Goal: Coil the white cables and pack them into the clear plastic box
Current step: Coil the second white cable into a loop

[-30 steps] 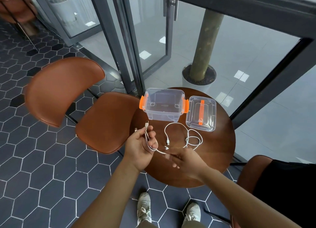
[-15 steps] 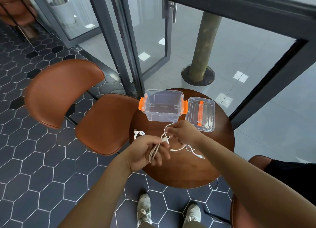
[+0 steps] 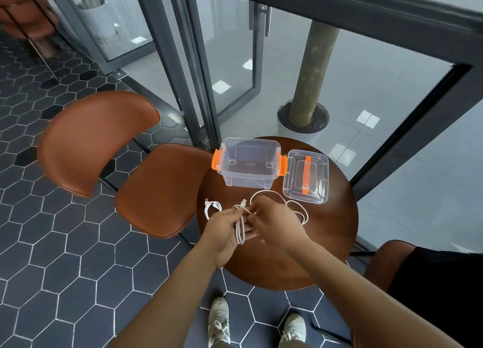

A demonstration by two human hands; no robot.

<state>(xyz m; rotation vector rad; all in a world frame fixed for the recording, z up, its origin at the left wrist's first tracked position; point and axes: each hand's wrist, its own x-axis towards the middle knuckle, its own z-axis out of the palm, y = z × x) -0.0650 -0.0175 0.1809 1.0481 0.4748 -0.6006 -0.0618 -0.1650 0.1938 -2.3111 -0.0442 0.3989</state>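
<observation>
Dark hexagon floor tiles surround a round brown wooden bench (image 3: 326, 243). Over it, the left hand (image 3: 224, 232) has its fingers clamped on a looped white cable (image 3: 240, 230), and the right hand (image 3: 274, 222) pinches the same cable. Another coiled white cable (image 3: 211, 207) lies beside them. Behind stands the open clear plastic box with orange latches (image 3: 248, 162).

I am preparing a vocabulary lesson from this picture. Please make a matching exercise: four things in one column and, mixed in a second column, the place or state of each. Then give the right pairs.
Things:
1. clear plastic box
2. lid
3. small coiled cable
4. cable bundle

Places or states:
A. held in the left hand
B. lying on the table, left of both hands
C. open and empty
D. flat on the table, right of the box

Pairs: 1-C, 2-D, 3-B, 4-A
</observation>
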